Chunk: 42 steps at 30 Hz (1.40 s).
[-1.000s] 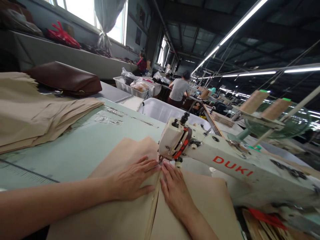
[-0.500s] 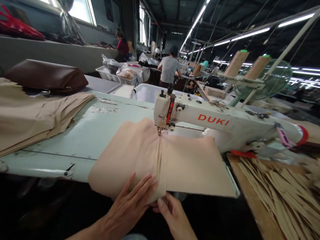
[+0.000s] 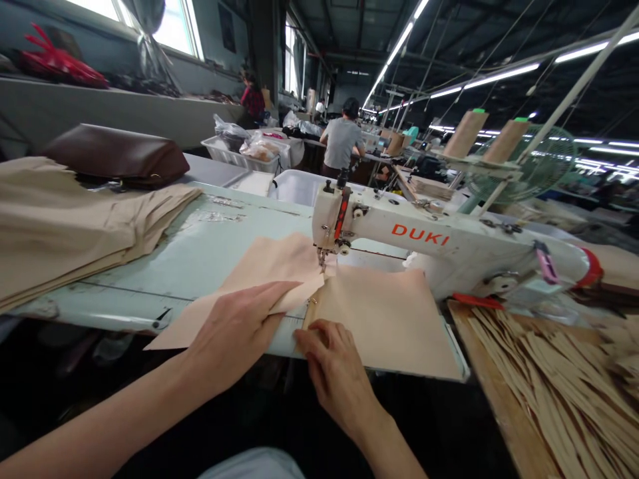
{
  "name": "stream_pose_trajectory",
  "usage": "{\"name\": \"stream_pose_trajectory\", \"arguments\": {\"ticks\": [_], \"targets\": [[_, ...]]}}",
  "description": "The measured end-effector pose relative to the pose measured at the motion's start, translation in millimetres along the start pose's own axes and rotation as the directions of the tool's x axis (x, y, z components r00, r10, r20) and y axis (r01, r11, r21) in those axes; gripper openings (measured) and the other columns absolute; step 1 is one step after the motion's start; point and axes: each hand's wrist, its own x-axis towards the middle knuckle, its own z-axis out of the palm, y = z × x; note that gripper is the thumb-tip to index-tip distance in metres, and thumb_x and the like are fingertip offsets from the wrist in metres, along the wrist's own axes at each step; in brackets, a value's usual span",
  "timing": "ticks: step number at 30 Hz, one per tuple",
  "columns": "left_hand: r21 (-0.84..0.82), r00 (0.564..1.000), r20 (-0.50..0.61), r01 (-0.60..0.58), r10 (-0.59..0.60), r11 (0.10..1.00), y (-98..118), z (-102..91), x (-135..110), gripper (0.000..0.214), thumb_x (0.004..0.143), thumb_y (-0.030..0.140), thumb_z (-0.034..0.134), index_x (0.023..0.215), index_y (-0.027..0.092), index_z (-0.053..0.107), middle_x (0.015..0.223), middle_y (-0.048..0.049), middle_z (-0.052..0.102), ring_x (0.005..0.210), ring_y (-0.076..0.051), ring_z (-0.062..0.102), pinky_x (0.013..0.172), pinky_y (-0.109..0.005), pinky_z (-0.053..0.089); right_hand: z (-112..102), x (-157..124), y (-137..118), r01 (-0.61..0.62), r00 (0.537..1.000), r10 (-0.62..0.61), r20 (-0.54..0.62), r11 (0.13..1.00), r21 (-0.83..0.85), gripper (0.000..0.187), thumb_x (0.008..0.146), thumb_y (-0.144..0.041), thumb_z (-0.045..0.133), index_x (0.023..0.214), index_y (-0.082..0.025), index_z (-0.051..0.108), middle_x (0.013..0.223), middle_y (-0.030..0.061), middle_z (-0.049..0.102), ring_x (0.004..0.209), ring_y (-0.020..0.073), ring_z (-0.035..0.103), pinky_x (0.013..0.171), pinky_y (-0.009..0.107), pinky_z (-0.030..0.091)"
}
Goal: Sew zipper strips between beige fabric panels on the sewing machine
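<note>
A beige fabric panel [image 3: 389, 319] lies flat under the needle and presser foot [image 3: 323, 258] of a white sewing machine [image 3: 409, 226]. My left hand [image 3: 237, 329] is closed on a second beige piece [image 3: 279, 256], lifting and folding back its edge left of the needle. Its thumb is hidden under the fold. My right hand [image 3: 334, 362] pinches the near left edge of the flat panel, by the table's front edge. A narrow folded strip [image 3: 312, 309] runs along that edge from the presser foot towards my right fingertips.
Stacked beige pieces [image 3: 74, 226] and a dark brown leather bag [image 3: 117, 156] sit to the left. On the right, a wooden board [image 3: 494, 372] carries many beige strips [image 3: 559, 372]. Two thread cones [image 3: 464, 135] stand behind the machine. A person in grey [image 3: 342, 143] works farther back.
My left hand has gone from lying flat to gripping the left piece and folding its edge up and leftwards. My right hand has moved up along the seam, onto the panel's edge.
</note>
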Motion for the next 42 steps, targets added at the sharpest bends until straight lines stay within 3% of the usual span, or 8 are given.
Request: {"name": "stream_pose_trajectory", "arguments": {"ticks": [7,12,17,23,28,35,39,42], "targets": [[-0.064,0.999,0.041,0.020,-0.018,0.998,-2,1.2,1,0.041,0.090,0.023,0.039,0.122,0.023,0.065,0.115,-0.0009,0.074,0.101,-0.022,0.070,0.085,-0.029,0.048,1,0,-1,-0.060,0.997,0.066,-0.035,0.987,0.151,0.033,0.090,-0.010,0.056,0.120,-0.022,0.055,0.115,0.0065,0.056,0.108,0.0227,0.051,0.094,0.040,0.046],[-0.113,1.000,-0.012,-0.018,0.016,0.993,0,5.7,0,0.039,0.090,0.022,0.039,0.119,0.023,0.064,0.114,-0.0007,0.073,0.101,-0.021,0.070,0.084,-0.028,0.048,-1,18,-2,-0.111,0.992,0.114,-0.045,0.992,0.059,0.026,0.096,-0.013,0.052,0.119,-0.023,0.059,0.109,0.0066,0.056,0.101,0.0227,0.053,0.090,0.041,0.049],[-0.140,1.000,-0.004,-0.027,0.027,0.990,-1,8.5,-2,0.037,0.090,0.020,0.039,0.118,0.024,0.064,0.113,-0.0005,0.073,0.100,-0.020,0.069,0.084,-0.028,0.048,3,8,6,-0.100,0.995,0.099,0.016,0.989,0.105,0.053,0.077,-0.007,0.078,0.123,-0.025,0.058,0.119,0.0065,0.054,0.110,0.0250,0.050,0.095,0.041,0.050],[-0.146,0.999,0.028,-0.013,0.018,0.989,0,10.9,-6,0.037,0.092,0.020,0.038,0.119,0.023,0.063,0.115,-0.0017,0.072,0.100,-0.021,0.069,0.084,-0.029,0.048,6,-2,10,-0.072,0.994,0.085,-0.062,0.980,0.185,0.033,0.086,-0.006,0.068,0.112,-0.025,0.065,0.113,0.0062,0.057,0.110,0.0230,0.051,0.094,0.038,0.051],[-0.148,1.000,0.017,-0.020,0.023,0.989,1,12.5,-7,0.037,0.092,0.020,0.038,0.119,0.023,0.063,0.115,-0.0016,0.072,0.100,-0.021,0.069,0.085,-0.029,0.048,3,-2,8,-0.083,0.996,0.083,0.010,0.965,0.249,0.050,0.081,0.002,0.064,0.122,-0.026,0.061,0.120,0.0064,0.053,0.117,0.0229,0.048,0.101,0.040,0.048],[-0.143,1.000,0.027,-0.011,0.015,0.990,2,11.1,-9,0.038,0.091,0.020,0.038,0.119,0.023,0.064,0.115,-0.0023,0.072,0.100,-0.021,0.069,0.085,-0.030,0.049,15,-1,9,-0.058,0.978,0.109,-0.176,0.961,0.271,0.030,0.086,-0.002,0.060,0.102,-0.025,0.071,0.105,0.0053,0.062,0.102,0.0204,0.056,0.089,0.034,0.051],[-0.148,1.000,0.014,-0.003,0.005,0.989,4,8.5,-8,0.038,0.090,0.020,0.039,0.117,0.024,0.064,0.113,-0.0022,0.073,0.099,-0.022,0.069,0.085,-0.030,0.049,14,-4,13,-0.092,0.901,0.292,-0.320,0.851,0.518,0.013,0.095,-0.018,0.061,0.097,-0.024,0.073,0.097,0.0043,0.068,0.093,0.0184,0.064,0.081,0.030,0.053],[-0.152,1.000,0.006,-0.011,0.012,0.988,4,9.1,-6,0.037,0.092,0.022,0.037,0.117,0.023,0.065,0.112,-0.0026,0.073,0.099,-0.021,0.069,0.084,-0.029,0.049,15,-9,13,-0.084,0.898,0.265,-0.351,0.886,0.455,0.012,0.095,-0.019,0.062,0.096,-0.024,0.073,0.094,0.0037,0.070,0.091,0.0185,0.064,0.081,0.031,0.051]]}}
